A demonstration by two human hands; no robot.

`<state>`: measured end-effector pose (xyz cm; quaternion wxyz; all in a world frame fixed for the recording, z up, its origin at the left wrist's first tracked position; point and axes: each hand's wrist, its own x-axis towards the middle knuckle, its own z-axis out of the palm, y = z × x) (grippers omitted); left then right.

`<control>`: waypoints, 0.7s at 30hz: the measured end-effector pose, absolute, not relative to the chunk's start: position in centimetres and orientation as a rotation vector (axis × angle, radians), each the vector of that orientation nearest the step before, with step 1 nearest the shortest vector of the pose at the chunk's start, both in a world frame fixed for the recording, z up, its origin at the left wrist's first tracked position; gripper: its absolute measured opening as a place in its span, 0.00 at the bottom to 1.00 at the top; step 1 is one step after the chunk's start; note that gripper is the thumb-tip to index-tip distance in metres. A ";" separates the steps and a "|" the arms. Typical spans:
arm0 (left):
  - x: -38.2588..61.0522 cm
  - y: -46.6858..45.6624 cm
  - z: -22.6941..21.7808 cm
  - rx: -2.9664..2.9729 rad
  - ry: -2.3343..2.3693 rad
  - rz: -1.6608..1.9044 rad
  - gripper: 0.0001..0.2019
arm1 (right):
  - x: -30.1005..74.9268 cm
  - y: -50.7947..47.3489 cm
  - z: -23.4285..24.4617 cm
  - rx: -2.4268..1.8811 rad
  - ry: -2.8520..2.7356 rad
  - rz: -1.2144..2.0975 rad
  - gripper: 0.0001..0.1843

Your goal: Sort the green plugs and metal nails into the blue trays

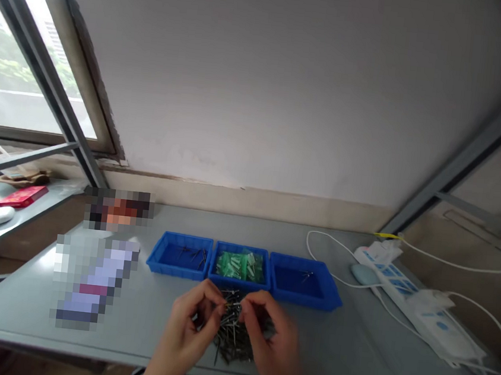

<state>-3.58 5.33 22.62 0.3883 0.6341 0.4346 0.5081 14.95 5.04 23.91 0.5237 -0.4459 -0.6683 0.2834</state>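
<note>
A pile of thin metal screws lies on the grey table, below and between my hands. My left hand is closed in a pinch over the pile's left side, with a small yellowish bit at its fingertips. Opposite it, my right hand pinches a thin, pale metal screw that points toward the left fingertips. Whether both hands grip the same piece is too small to tell. Just beyond stand three blue trays: the left tray and right tray hold a few screws, the middle tray green packets.
A power strip with white plugs and loose cables lies at the right. Blurred-out items, one a purplish strip, are at the left. Metal frame posts rise at both sides, before the wall.
</note>
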 end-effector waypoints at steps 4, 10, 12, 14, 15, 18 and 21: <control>-3.5 5.3 22.6 1.595 1.107 1.311 0.14 | 14.7 4.9 23.7 -1.078 -1.591 0.694 0.16; -2.8 5.7 23.3 1.566 1.074 1.370 0.16 | 15.0 5.1 24.3 -1.045 -1.607 0.670 0.16; -2.7 5.7 23.0 1.566 1.094 1.333 0.15 | 15.3 5.0 24.2 -1.074 -1.599 0.665 0.16; -2.6 5.5 22.7 1.585 1.131 1.274 0.15 | 15.5 4.9 23.9 -1.094 -1.598 0.660 0.16; -2.7 5.4 22.7 1.597 1.149 1.254 0.15 | 15.6 5.0 23.9 -1.090 -1.607 0.661 0.16; -2.7 5.2 22.9 1.609 1.165 1.279 0.15 | 15.4 5.0 24.0 -1.069 -1.604 0.667 0.15; -2.7 5.2 23.4 1.572 1.157 1.344 0.15 | 14.8 4.9 24.4 -1.079 -1.507 0.669 0.16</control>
